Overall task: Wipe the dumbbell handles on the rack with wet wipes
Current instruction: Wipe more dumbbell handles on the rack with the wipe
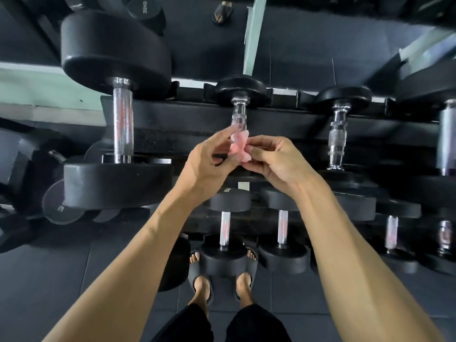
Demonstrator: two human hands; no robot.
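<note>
With the crumpled pink wet wipe [238,149] pinched between left hand [206,162] and right hand [278,161] against the knurled chrome dumbbell handle [238,122], best wrap it fully round, then twist along the handle's length.

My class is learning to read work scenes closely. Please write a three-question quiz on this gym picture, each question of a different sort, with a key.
1. True or false: the pink wet wipe is held by one hand only.
2. Which touches the wipe? A) the big dumbbell handle on the left B) the small handle in the middle
3. Fill in: the person's feet are in black ____.

Key: 1 false, the left hand and right hand both pinch it; 2 B; 3 sandals.
</note>
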